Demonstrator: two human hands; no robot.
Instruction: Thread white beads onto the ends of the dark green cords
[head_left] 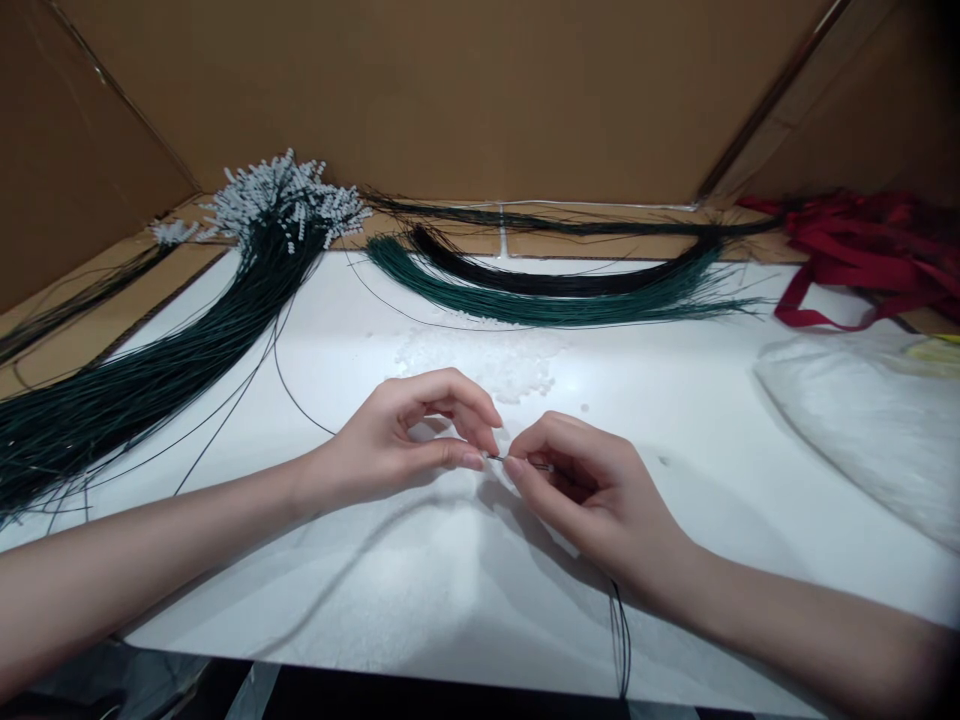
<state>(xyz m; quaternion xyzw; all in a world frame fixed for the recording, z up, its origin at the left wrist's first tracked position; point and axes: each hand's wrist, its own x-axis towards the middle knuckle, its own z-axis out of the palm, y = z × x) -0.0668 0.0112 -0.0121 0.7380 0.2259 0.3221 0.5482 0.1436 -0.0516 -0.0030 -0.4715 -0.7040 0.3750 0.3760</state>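
Forearms (172, 530) steady, hold level the wire (496, 458) your right hand (619, 495) pinches; whether your left hand (382, 435) grips it too is unclear

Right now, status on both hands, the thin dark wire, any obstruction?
Right hand pinching thin dark wire. Left hand right beside it, contact unclear. Small white pieces scattered beyond, on white tabletop; nothing seen blocking.

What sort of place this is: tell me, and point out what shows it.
Probably a handcraft workstation: a white work surface, a thick bundle of dark green strands with white tips, and a scatter of small white bits.
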